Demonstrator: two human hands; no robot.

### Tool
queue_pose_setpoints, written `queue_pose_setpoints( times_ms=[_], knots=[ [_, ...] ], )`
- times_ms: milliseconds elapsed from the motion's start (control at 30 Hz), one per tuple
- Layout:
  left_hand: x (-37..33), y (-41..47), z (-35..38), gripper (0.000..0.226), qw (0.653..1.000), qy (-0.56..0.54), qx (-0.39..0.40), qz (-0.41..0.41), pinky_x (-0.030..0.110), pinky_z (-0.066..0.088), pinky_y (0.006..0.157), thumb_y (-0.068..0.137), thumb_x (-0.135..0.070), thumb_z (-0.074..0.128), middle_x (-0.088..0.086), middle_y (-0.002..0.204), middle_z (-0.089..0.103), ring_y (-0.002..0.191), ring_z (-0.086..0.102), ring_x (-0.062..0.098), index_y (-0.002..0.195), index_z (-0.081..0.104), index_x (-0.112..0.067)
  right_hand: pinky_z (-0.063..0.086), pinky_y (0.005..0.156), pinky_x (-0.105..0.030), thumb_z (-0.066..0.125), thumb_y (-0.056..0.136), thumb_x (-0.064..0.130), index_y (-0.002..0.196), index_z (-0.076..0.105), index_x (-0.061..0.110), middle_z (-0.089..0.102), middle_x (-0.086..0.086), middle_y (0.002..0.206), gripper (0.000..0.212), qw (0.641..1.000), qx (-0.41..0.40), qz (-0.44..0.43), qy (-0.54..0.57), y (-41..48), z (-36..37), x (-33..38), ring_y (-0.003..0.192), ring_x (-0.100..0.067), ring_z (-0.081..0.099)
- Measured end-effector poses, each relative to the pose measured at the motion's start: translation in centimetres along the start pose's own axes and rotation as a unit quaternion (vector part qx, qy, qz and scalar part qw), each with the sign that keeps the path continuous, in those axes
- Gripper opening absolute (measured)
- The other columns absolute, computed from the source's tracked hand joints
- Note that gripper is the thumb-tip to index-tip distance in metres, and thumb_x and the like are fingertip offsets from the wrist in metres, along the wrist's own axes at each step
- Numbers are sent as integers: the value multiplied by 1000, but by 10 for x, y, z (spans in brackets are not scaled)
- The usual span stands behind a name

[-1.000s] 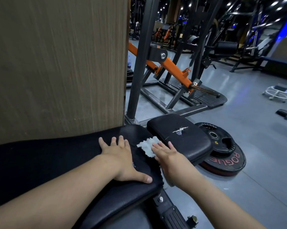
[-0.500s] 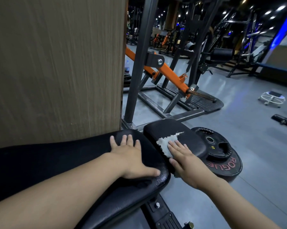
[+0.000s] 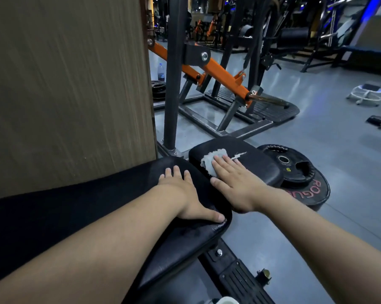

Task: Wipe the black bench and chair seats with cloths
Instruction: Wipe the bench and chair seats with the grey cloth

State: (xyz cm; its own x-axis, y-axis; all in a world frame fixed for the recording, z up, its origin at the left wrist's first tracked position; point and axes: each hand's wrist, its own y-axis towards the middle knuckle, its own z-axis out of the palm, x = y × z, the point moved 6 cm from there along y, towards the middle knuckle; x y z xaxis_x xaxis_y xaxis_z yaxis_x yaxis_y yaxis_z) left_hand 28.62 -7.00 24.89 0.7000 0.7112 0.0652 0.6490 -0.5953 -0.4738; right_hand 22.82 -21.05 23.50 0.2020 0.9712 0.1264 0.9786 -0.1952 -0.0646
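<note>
Your right hand (image 3: 235,183), fingers straight and together, presses the cloth (image 3: 211,160) flat on the small seat pad (image 3: 259,165); your left hand (image 3: 185,194), fingers spread, braces on the bench (image 3: 75,207). Sweep in overlapping passes to each edge, easing pressure over the torn patch (image 3: 238,155).

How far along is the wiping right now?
Done: nothing certain; the bench under the flat left hand shows no clear wipe marks. In hand: the right hand presses the cloth on the seat, at its left end. Left: the seat's far side past the tear is not yet under the cloth. Other seats cannot be judged from here.
</note>
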Motion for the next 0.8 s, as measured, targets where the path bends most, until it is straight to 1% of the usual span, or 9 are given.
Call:
queue_pose_setpoints(
  times_ms=[33, 100, 300, 433, 533, 633, 700, 800],
  knots=[
    [0, 1, 0, 152, 1000, 3, 5, -3, 48, 1, 123, 51, -101, 45, 21, 162, -18, 150, -13, 40, 154, -16, -7, -7, 123, -35, 17, 102, 54, 158, 2, 15, -7, -1, 166, 70, 1000, 1, 5, 4, 11, -2, 2, 151, -14, -12],
    [-1, 4, 0, 154, 1000, 6, 10, -10, 48, 4, 123, 49, -102, 46, 20, 162, -17, 150, -12, 40, 154, -16, -8, -5, 123, -37, 20, 105, 47, 159, 4, 13, -5, -2, 166, 65, 1000, 3, 8, 7, 32, -7, 6, 152, -16, -10],
    [-1, 3, 0, 151, 1000, 2, 11, -7, 48, 2, 123, 52, -100, 46, 21, 161, -20, 150, -14, 39, 154, -17, -8, -4, 123, -38, 19, 106, 44, 158, 6, 12, -3, -4, 167, 63, 1000, 6, 9, 13, 60, -13, 8, 152, -17, -9],
    [1, 4, 3, 152, 1000, -10, 4, 2, 47, 0, 123, 51, -101, 46, 20, 161, -21, 150, -16, 38, 154, -17, -10, -5, 123, -37, 20, 105, 47, 158, 3, 10, -5, -5, 166, 67, 1000, -3, 20, 13, 30, -9, 5, 152, -17, -11],
    [2, 5, 4, 152, 1000, -11, -1, 5, 47, 0, 123, 50, -102, 44, 20, 161, -21, 150, -16, 38, 154, -17, -9, -8, 123, -34, 21, 104, 50, 158, 2, 12, -7, -3, 166, 69, 1000, -24, -10, -13, -13, -3, 3, 151, -15, -14],
    [1, 4, 5, 151, 1000, -14, -5, 7, 47, -1, 123, 52, -102, 43, 20, 160, -22, 150, -17, 38, 153, -18, -9, -13, 120, -28, 20, 104, 50, 159, 2, 17, -8, 4, 165, 66, 999, -16, -29, -4, -26, -3, -6, 150, -8, -16],
    [2, 3, 6, 150, 1000, -18, -10, 12, 46, -2, 123, 53, -101, 43, 19, 160, -23, 150, -18, 37, 153, -18, -9, -12, 120, -29, 21, 105, 48, 159, 4, 18, -4, 5, 166, 64, 1000, -5, -1, 11, -11, -10, -25, 150, -8, -12],
    [3, 1, 6, 149, 1000, -22, -14, 15, 45, -3, 123, 54, -101, 42, 18, 160, -24, 149, -19, 36, 153, -19, -10, -10, 121, -38, 18, 105, 49, 159, 5, 20, -3, 4, 166, 63, 997, 0, 77, 26, 20, -21, -68, 151, -9, -10]
  ],
)
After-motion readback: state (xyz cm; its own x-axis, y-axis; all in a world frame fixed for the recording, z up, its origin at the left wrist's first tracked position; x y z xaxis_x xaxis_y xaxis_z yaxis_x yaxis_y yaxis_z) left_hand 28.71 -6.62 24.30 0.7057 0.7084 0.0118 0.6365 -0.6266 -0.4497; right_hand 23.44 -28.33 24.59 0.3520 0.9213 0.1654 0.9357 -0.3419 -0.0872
